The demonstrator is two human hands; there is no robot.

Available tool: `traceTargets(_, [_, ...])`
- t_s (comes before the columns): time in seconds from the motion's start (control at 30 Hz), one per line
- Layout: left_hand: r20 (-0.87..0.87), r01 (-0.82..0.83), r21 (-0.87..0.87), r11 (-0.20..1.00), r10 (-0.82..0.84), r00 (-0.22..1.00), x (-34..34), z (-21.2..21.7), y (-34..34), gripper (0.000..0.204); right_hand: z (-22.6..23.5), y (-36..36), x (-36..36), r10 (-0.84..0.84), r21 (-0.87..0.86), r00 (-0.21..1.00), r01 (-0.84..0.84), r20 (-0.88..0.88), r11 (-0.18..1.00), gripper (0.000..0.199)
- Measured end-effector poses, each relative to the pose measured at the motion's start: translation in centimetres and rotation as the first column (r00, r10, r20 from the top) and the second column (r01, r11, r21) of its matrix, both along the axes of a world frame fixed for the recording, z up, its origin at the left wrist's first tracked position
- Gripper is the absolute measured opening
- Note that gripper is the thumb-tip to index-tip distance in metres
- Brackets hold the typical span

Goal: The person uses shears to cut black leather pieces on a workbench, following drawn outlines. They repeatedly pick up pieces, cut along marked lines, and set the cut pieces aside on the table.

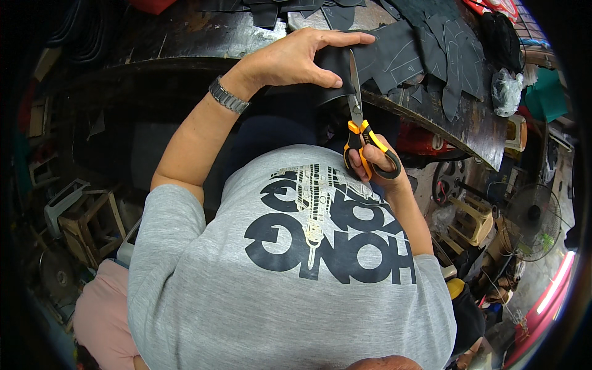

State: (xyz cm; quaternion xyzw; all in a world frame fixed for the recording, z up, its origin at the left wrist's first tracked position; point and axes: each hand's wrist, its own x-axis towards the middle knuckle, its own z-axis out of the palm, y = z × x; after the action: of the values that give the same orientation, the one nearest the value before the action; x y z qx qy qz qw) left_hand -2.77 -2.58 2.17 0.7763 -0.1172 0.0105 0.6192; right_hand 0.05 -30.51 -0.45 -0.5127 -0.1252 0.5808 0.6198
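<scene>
My right hand [377, 161] is closed round the handles of a pair of scissors [364, 132] with black and orange-yellow grips. Their blades point away from me and lie against the edge of a black leather-like sheet [394, 57], which carries pale drawn outlines. At the near side of that sheet, my left hand [302, 58] holds a curled part of it, index finger stretched across the top and thumb below. The other fingers of that hand are mostly hidden. A metal watch [228, 95] is on my left wrist.
More black cut pieces [453, 61] lie on the worn dark table [191, 40], whose near edge runs just beyond my lap. A clear plastic bag [507, 92] hangs at its right end. Stools [92, 225] stand at left, a fan [531, 221] at right. Someone in pink [105, 311] is at lower left.
</scene>
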Motion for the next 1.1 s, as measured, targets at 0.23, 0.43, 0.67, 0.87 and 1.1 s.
traceTargets(0.23, [0.057, -0.097, 0.01, 0.995, 0.097, 0.994, -0.6, -0.5, -0.5, 0.072, 0.0, 0.2, -1.5, -0.111, 0.018, 0.99, 0.113, -0.084, 0.993, 0.048])
traceTargets(0.43, [0.169, -0.166, -0.011, 0.986, 0.166, 0.972, -1.2, -1.3, -1.4, 0.075, -0.7, 0.0, -1.8, -0.077, 0.067, 0.987, 0.087, -0.142, 0.994, 0.05])
traceTargets(0.67, [0.101, -0.228, -0.24, 0.944, 0.258, 0.961, -2.1, -2.2, -4.0, 0.078, -1.6, -0.3, -2.2, -0.092, 0.153, 0.973, 0.125, -0.21, 0.98, 0.047])
traceTargets(0.87, [0.094, -0.338, -0.341, 0.877, 0.389, 0.916, -2.1, -2.8, -6.9, 0.081, -1.3, -0.3, -2.9, -0.169, 0.108, 0.976, 0.185, -0.139, 0.977, 0.047])
traceTargets(1.1, [0.014, -0.331, -0.481, 0.812, 0.385, 0.923, -2.2, -2.4, -8.4, 0.08, -1.2, -0.4, -3.2, -0.191, 0.051, 0.98, 0.194, -0.054, 0.98, 0.05])
